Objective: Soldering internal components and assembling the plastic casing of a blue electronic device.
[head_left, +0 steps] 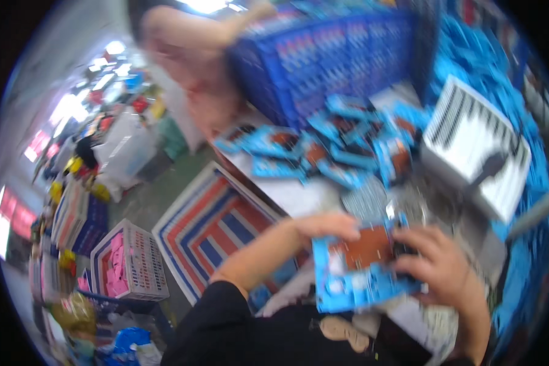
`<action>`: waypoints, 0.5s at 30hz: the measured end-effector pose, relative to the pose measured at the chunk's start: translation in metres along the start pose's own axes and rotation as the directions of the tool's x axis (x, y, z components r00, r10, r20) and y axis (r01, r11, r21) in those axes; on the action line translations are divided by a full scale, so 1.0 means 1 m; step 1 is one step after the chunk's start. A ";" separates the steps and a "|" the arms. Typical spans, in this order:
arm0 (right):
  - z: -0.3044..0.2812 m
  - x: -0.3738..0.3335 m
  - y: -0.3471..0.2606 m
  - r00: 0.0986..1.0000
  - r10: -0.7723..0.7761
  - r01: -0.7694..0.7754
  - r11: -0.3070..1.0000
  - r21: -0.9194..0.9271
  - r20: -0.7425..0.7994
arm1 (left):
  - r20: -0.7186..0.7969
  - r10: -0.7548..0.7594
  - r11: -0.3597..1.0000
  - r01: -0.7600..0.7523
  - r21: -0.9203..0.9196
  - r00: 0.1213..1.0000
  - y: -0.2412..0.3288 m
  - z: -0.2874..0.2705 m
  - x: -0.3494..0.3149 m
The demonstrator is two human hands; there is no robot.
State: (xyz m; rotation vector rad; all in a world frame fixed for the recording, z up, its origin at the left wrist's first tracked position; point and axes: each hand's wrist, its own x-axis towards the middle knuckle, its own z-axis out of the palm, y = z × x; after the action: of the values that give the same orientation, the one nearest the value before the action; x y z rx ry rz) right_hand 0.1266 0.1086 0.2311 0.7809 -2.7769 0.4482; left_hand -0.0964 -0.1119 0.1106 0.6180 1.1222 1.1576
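Observation:
A light-blue printed packet (367, 247) with a brown middle is held low in front of my body, slightly blurred. My left hand (324, 227) grips its upper left edge, thumb on top and the other fingers hidden beneath. At the right edge my right hand (442, 265) closes round it with bent fingers. Something small and dark shows by those fingertips, too unclear to name. Just beyond my hands lie a grey ribbed piece (366, 200) and some clear plastic (409, 207). Farther off, several similar packets (348, 149) are heaped on the table.
A blue crate (348, 67) stands behind the heap, next to another person's arm (189, 30). On the right are a white box (470, 149) and masses of light-blue material (470, 55). At left sit a striped crate (180, 229) and a white basket (145, 262) with pink pieces.

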 end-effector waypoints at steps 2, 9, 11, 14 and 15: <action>0.007 0.005 0.004 0.998 0.022 -0.021 1.000 0.022 -0.055 | -0.001 0.031 0.992 -0.031 0.126 1.000 0.007 -0.009 0.011; 0.017 -0.021 0.011 0.977 0.041 -0.038 0.999 0.014 -0.212 | 0.167 0.167 0.980 -0.182 0.077 0.972 0.026 0.008 0.037; 0.020 -0.024 0.005 0.970 0.048 -0.047 0.999 0.009 -0.238 | 0.175 0.141 0.987 -0.152 0.053 0.974 0.026 0.013 0.034; 0.024 -0.024 0.005 0.967 0.012 -0.022 0.999 -0.037 -0.254 | 0.214 0.156 0.978 -0.182 0.104 0.964 0.024 0.005 0.034; 0.027 -0.024 0.006 0.966 -0.003 -0.012 0.998 -0.057 -0.260 | 0.208 0.154 0.980 -0.176 0.089 0.966 0.023 0.005 0.034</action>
State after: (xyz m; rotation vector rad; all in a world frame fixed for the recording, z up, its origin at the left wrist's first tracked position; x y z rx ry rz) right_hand 0.1399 0.1151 0.1980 0.6509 -2.5365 0.4338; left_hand -0.1009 -0.0723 0.1196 0.9051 0.9784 1.1537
